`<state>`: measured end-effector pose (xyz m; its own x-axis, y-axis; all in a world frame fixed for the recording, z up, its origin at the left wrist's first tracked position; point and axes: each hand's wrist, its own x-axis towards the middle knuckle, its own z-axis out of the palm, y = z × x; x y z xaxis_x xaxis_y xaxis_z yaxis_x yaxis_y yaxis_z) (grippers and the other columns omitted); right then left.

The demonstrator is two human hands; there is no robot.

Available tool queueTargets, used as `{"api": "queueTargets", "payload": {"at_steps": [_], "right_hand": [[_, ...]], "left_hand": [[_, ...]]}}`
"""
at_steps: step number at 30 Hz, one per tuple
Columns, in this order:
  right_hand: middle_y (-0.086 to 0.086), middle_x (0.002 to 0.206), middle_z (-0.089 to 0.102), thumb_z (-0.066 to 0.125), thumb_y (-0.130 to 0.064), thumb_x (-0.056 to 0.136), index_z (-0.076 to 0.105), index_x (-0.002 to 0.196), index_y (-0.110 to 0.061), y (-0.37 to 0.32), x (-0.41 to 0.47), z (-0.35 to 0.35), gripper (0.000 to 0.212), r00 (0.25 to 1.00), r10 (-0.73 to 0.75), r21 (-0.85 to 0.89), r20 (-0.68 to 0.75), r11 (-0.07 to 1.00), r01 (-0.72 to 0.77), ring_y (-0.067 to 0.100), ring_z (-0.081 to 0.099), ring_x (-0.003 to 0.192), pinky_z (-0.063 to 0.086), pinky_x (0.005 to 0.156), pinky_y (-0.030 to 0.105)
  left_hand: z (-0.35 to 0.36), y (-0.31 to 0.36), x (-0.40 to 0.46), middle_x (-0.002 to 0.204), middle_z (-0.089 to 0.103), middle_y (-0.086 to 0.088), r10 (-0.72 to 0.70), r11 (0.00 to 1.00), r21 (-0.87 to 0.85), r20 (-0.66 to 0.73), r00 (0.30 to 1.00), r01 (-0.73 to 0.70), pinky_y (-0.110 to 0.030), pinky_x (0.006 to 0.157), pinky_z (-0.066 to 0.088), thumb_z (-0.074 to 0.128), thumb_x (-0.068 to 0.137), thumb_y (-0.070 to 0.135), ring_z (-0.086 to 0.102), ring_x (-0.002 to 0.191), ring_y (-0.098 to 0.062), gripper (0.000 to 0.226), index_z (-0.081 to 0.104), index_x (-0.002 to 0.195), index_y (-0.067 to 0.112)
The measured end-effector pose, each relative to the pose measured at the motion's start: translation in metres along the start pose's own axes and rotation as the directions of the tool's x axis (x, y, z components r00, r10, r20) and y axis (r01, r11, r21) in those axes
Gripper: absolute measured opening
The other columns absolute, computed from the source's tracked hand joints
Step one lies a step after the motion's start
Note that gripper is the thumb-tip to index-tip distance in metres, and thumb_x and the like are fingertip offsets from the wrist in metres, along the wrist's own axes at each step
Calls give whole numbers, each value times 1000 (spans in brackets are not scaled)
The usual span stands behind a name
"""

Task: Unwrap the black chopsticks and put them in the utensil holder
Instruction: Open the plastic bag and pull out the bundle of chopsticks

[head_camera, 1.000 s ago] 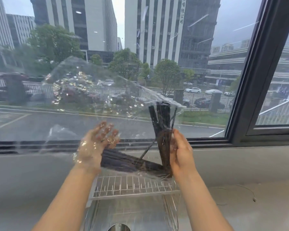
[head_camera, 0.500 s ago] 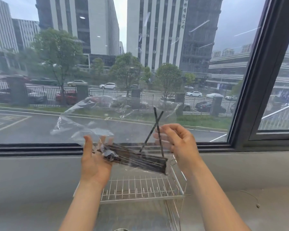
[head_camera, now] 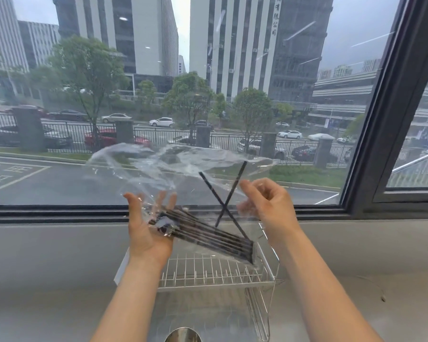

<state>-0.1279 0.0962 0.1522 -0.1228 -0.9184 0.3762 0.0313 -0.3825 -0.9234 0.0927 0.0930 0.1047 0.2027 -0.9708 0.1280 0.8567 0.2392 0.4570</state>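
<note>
A bundle of black chopsticks lies slanted inside a clear plastic wrap, its left end resting on the upturned palm of my left hand, whose fingers point up behind the film. Two loose chopsticks stand crossed above the bundle's right end. My right hand is just right of them, fingers curled, pinching the film. The wrap billows up and to the left. Below the hands stands a white wire dish rack, with a wire utensil holder hanging on its right side.
A large window with a dark frame is directly behind the hands, above a grey sill and counter. A round metal object shows at the bottom edge. A thin cable lies on the counter at the right.
The bundle has gone from upright in my right hand to lying on my left palm. My right hand has let go of the bundle and now pinches the film. The wrap has dropped lower.
</note>
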Motion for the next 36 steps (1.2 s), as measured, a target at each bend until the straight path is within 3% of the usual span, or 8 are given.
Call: {"api": "queueTargets", "payload": {"at_steps": [3,5,8,12,16,21,27,36], "right_hand": [[17,96,76,64,-22,98,57,90,-16,3,6,-5,12,992,67,156,-105,987,-50,29,78,81,59,56,29],[15,108,77,53,-8,103,54,103,-17,3,6,-7,9,995,81,234,-59,970,-65,32,78,87,56,49,29],[17,105,78,44,1,102,55,117,-15,1,7,-11,25,998,67,343,-14,938,-59,33,78,90,63,57,37],[22,112,75,61,-16,95,66,116,-8,-2,4,-16,23,990,76,374,117,920,-115,37,74,103,63,74,39],[14,100,78,83,-18,77,74,102,-11,-5,3,-20,27,990,38,269,132,961,-72,30,75,89,62,78,42],[10,77,72,78,-8,85,61,86,-11,-5,9,-21,17,996,-4,131,-84,991,15,24,73,64,59,54,32],[9,82,73,71,4,88,61,125,-16,-5,10,-27,43,999,15,278,-46,961,-1,29,76,74,62,66,40],[3,97,80,68,-8,93,64,106,-23,-5,15,-18,21,994,95,406,-45,911,-69,13,72,88,53,74,31]], "left_hand": [[-5,0,0,141,59,-9,-64,998,17,69,996,63,-55,92,57,67,69,66,69,115,-32,72,54,132,34],[-7,0,-2,137,64,-11,-149,989,11,127,981,149,-48,81,63,89,56,54,70,110,-31,89,59,135,28],[-11,-5,2,132,64,-6,-118,993,4,86,989,118,-57,104,48,102,41,30,63,121,-30,135,30,155,29],[-7,-10,5,99,74,0,-27,998,-55,30,999,28,-53,111,40,73,77,14,68,101,-21,88,32,154,29],[-6,-11,9,98,75,3,-47,997,-64,51,998,50,-49,100,50,73,75,16,68,101,-21,43,57,113,30],[-4,-10,9,111,68,1,-14,1000,-27,72,997,16,-50,99,53,71,75,20,67,106,-23,44,54,115,26],[-4,-9,8,137,61,-9,-10,999,36,39,999,9,-56,112,40,70,78,25,60,123,-30,49,53,123,24],[-4,-25,5,96,70,-8,-21,994,111,94,995,10,-39,76,62,69,77,2,72,76,-23,56,54,127,22]]}}
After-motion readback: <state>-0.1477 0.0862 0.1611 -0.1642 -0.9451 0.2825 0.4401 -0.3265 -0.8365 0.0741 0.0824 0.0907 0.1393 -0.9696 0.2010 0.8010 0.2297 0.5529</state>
